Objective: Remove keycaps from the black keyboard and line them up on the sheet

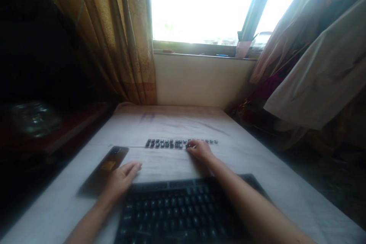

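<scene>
Two rows of small dark keycaps [162,143] lie across the middle of the white-covered surface. My right hand [201,150] reaches to the near row, its fingertips closed around a dark keycap [188,146] at that row's right end. Part of the far row is hidden behind this hand. A black keyboard [174,213] lies in front of me, partly covered by my right forearm. My left hand [124,175] rests between the keyboard's upper left corner and a dark phone [113,160], fingers loosely extended to the right with nothing visible in them.
The white cover [160,122] runs up to the wall under a bright window. A gold curtain [128,38] hangs at the left, clothes [309,84] at the right. A pink cup [243,48] stands on the sill. A clear glass object [36,118] sits at far left.
</scene>
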A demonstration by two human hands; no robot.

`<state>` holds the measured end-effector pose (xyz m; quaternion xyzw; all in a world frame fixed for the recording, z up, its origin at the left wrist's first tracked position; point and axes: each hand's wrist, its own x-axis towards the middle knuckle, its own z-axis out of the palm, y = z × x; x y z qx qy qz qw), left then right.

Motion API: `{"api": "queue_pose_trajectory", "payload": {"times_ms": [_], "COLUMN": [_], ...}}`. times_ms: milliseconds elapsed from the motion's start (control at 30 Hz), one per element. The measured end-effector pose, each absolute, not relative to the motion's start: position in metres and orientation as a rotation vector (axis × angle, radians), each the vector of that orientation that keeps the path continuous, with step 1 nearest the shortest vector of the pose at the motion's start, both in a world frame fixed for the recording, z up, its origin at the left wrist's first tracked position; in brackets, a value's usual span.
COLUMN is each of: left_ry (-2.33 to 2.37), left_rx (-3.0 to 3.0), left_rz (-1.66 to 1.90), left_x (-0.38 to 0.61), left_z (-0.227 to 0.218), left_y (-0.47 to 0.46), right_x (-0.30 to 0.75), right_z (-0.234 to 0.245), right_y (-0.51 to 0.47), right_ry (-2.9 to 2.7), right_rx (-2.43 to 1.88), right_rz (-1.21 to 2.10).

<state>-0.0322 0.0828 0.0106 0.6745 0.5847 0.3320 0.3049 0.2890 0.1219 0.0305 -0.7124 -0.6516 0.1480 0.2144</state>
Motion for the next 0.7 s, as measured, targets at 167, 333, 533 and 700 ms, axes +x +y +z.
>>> {"api": "queue_pose_trajectory", "payload": {"times_ms": [167, 333, 533, 700], "left_ry": [1.571, 1.574, 1.609, 1.633], "left_rx": [1.806, 1.858, 1.831, 1.825], "left_rz": [0.858, 0.827, 0.797, 0.794], "left_x": [-0.034, -0.036, -0.034, -0.033], "left_z": [0.007, 0.006, 0.008, 0.010], "left_y": [0.085, 0.086, 0.085, 0.085], "right_x": [0.289, 0.288, 0.291, 0.299], "right_z": [0.026, 0.027, 0.027, 0.025], "right_y": [0.126, 0.127, 0.125, 0.124], "right_ry": [-1.812, -1.818, -1.825, -1.911], "right_rx": [-1.984, -2.019, -2.092, -2.037], "right_rz": [0.399, 0.387, 0.342, 0.354]}}
